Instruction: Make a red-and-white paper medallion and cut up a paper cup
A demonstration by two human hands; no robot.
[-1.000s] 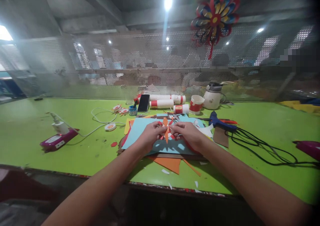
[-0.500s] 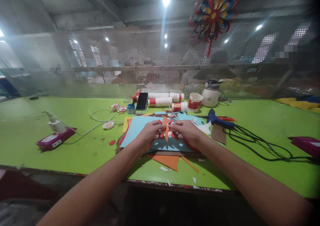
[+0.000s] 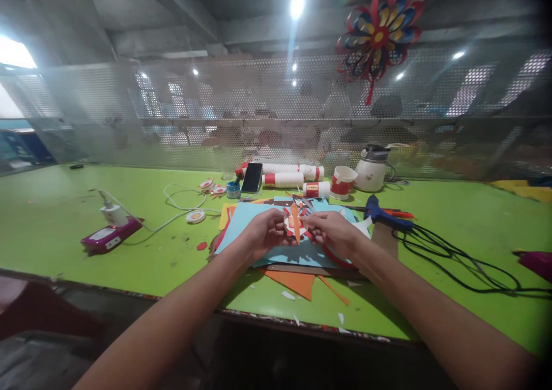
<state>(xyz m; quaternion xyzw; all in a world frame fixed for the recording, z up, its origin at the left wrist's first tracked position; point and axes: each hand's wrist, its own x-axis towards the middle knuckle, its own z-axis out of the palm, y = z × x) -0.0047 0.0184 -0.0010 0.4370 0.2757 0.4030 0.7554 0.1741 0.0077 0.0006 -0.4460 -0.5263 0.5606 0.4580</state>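
My left hand and my right hand meet over a sheet of light blue paper on the green table. Both pinch a small paper craft piece between their fingertips: a round white centre with orange and red pointed strips sticking out. The fingers of each hand are curled closed on it. Orange paper offcuts lie just in front of the blue sheet, near the table's front edge.
A blue glue gun with black cables lies to the right. Glue tubes, a phone, a red and white cup and a white kettle stand behind. A magenta device with a white cord sits left. A paper pinwheel hangs on the mesh.
The head camera has shifted slightly, so the scene sits a little further right and lower. My hands stay together on the paper craft piece, which now shows its white round centre more.
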